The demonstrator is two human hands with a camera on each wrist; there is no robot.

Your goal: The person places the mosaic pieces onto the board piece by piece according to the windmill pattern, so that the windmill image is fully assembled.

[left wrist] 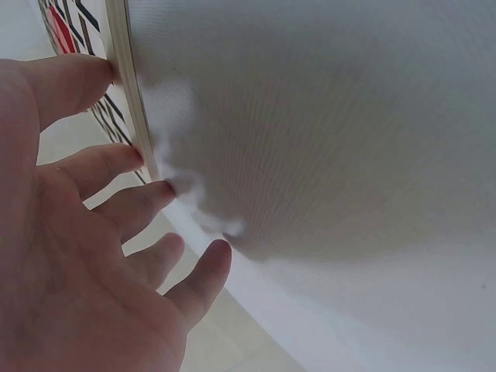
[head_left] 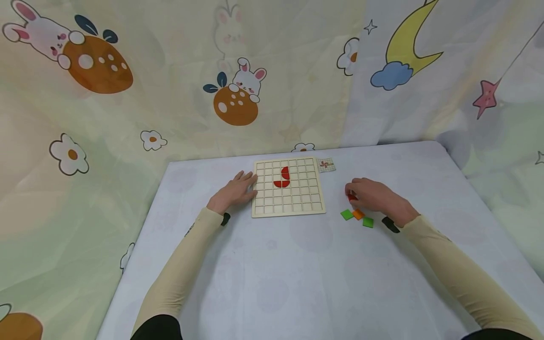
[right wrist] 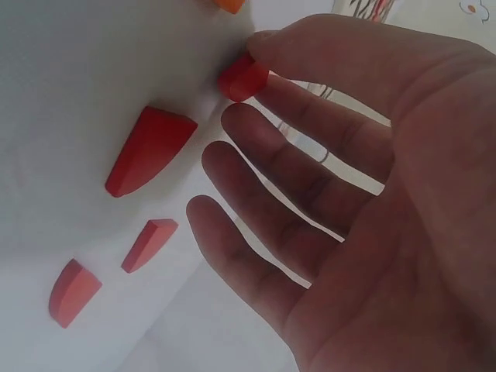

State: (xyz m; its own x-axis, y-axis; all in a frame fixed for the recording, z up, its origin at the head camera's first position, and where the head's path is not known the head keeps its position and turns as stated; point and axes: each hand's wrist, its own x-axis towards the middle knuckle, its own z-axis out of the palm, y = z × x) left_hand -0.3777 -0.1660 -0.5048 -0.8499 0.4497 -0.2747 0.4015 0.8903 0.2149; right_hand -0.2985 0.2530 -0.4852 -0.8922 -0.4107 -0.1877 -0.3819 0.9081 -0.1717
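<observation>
A pale wooden grid board (head_left: 263, 203) lies on the white table, with several red quarter-circle pieces (head_left: 285, 173) set in cells near its middle. My left hand (head_left: 234, 191) touches the board's left edge with its fingers extended; fingertips meet the wooden rim (left wrist: 128, 85) in the left wrist view. To the right of the board, my right hand (head_left: 374, 194) is low over the table. Its thumb and index finger pinch a small red piece (right wrist: 243, 79). Close by its other fingers are more red pieces, including a larger-looking curved one (right wrist: 151, 151).
Two green squares (head_left: 347, 215) and an orange square (head_left: 358, 215) lie just in front of my right hand. A small printed pattern card (head_left: 326, 165) sits by the board's far right corner. Behind the table hangs a cartoon-printed cloth (head_left: 170, 94).
</observation>
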